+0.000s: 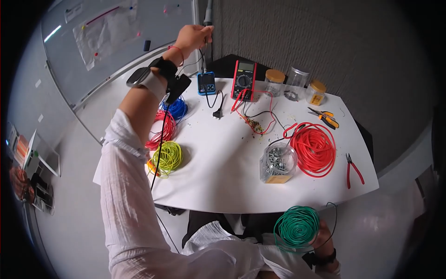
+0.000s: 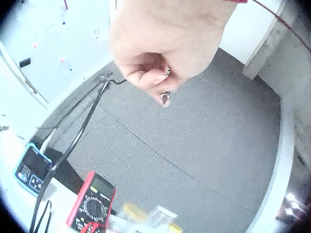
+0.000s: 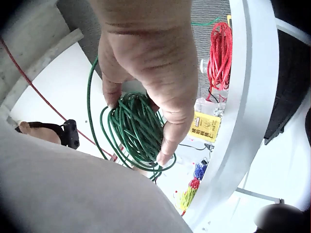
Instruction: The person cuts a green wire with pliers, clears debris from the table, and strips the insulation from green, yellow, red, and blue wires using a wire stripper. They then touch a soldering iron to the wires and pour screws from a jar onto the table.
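My left hand (image 1: 193,39) is raised over the far edge of the table, fingers curled. In the left wrist view, a thin black lead (image 2: 118,81) runs into this hand; its held end is hidden by the fingers. Below stands a small blue-framed meter with a screen (image 1: 206,83), a black cable rising beside it. Near my lap, my right hand (image 1: 324,238) grips a coil of green wire (image 1: 298,226) by its side. Thumb and fingers wrap the coil in the right wrist view, and a loose green end loops out.
A red multimeter (image 1: 244,80) stands near lidded jars (image 1: 275,83). A jar of screws (image 1: 278,162) sits beside a red cable coil (image 1: 315,151). Orange-handled pliers (image 1: 329,120) and red-handled cutters (image 1: 354,172) lie right; blue (image 1: 175,109), red and yellow wire coils (image 1: 167,157) lie left.
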Demonstrator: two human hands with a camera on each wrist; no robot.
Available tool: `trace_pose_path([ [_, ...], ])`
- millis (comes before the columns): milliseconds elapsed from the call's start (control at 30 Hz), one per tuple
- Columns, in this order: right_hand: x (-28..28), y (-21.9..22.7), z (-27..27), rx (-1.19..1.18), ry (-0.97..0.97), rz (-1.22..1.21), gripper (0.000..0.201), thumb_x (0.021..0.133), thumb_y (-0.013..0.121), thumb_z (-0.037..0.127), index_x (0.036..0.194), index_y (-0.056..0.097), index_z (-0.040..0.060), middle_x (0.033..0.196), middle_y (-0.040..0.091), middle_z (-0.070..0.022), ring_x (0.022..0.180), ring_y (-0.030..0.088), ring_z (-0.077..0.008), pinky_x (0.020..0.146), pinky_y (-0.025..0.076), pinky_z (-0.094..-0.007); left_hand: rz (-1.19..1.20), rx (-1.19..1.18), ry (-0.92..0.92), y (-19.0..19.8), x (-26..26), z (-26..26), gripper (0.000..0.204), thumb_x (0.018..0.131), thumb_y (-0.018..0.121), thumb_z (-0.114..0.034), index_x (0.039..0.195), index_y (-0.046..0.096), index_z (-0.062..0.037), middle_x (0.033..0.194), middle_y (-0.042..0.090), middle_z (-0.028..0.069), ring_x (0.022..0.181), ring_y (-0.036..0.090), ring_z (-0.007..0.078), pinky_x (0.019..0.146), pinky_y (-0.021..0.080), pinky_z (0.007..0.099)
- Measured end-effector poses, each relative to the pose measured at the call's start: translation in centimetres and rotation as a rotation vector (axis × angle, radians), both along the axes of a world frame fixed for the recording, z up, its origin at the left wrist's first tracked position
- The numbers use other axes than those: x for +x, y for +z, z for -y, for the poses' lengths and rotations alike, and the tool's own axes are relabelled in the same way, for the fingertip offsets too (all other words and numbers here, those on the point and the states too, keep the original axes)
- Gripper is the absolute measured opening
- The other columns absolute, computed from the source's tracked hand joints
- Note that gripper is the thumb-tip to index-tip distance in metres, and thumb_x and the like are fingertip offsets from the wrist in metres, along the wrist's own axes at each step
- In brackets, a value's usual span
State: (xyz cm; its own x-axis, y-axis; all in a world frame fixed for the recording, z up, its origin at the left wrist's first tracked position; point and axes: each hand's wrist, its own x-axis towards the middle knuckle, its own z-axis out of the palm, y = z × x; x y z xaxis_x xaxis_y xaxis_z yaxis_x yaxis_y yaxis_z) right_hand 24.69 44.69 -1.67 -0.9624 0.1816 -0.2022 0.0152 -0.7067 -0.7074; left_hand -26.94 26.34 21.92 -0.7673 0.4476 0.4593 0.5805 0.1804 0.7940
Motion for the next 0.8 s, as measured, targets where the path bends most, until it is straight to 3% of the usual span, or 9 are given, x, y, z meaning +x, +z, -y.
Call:
trace_pose_path([
  [100,0.4,-1.0,-0.8,-0.120,-0.007,-0.021,0.053,0.059,0.070,0.007,0.109,0.053,-0.0016,0.107,0.056,-0.0164,0.094,0.057,-0.0300,0.081,0.048,-0.0428,-0.197,0.177,0.176,2.7,-1.8,-1.9,0.032,0.083,0.055,-0.032,0.066,0.063,-0.0062,0.054,0.054,0.0006,0.045,0.044,0.0062,0.044,0.036,0.0217],
  [233,0.3,-0.7,-0.9,-0.167,0.010,-0.018,0.053,0.060,0.069,0.005,0.110,0.052,-0.0010,0.109,0.055,-0.0165,0.098,0.055,-0.0314,0.083,0.047,-0.0456,-0.159,0.308,0.024,4.8,-2.2,-2.3,0.028,0.084,0.055,-0.032,0.079,0.063,-0.0052,0.065,0.057,-0.0020,0.050,0.042,0.0035,0.045,0.035,0.0181],
  [300,-0.4,0.6,-0.1,-0.060,-0.040,-0.028,0.054,0.060,0.069,0.005,0.111,0.052,-0.0012,0.110,0.054,-0.0169,0.102,0.053,-0.0316,0.086,0.045,-0.0463,-0.166,0.294,0.037,4.5,-1.9,-2.6,0.030,0.084,0.055,-0.032,0.079,0.063,-0.0040,0.065,0.057,-0.0017,0.050,0.042,0.0036,0.046,0.035,0.0181],
  [367,-0.4,-0.1,-0.4,-0.089,-0.023,-0.032,0.055,0.059,0.069,0.004,0.111,0.051,-0.0014,0.111,0.054,-0.0169,0.103,0.052,-0.0317,0.086,0.045,-0.0464,-0.173,0.284,0.053,4.2,-1.5,-3.0,0.031,0.084,0.055,-0.033,0.080,0.062,-0.0029,0.065,0.057,-0.0015,0.050,0.042,0.0037,0.046,0.035,0.0182],
  [467,0.2,-2.4,-1.5,-0.162,-0.001,-0.039,0.058,0.059,0.069,0.004,0.113,0.050,-0.0018,0.111,0.053,-0.0167,0.104,0.051,-0.0314,0.087,0.044,-0.0463,-0.257,0.276,0.124,3.9,-2.0,-3.5,0.036,0.084,0.054,-0.036,0.070,0.063,-0.0042,0.053,0.049,-0.0011,0.047,0.044,0.0058,0.045,0.036,0.0203],
  [800,-0.8,-1.1,-1.9,-0.162,-0.014,0.068,0.063,0.059,0.067,0.006,0.117,0.046,-0.0032,0.114,0.052,-0.0158,0.105,0.052,-0.0280,0.090,0.044,-0.0407,-0.066,-0.092,0.058,2.2,-1.0,-0.1,0.038,0.084,0.052,-0.035,0.068,0.061,-0.0022,0.052,0.047,-0.0016,0.047,0.041,0.0062,0.045,0.036,0.0198],
])
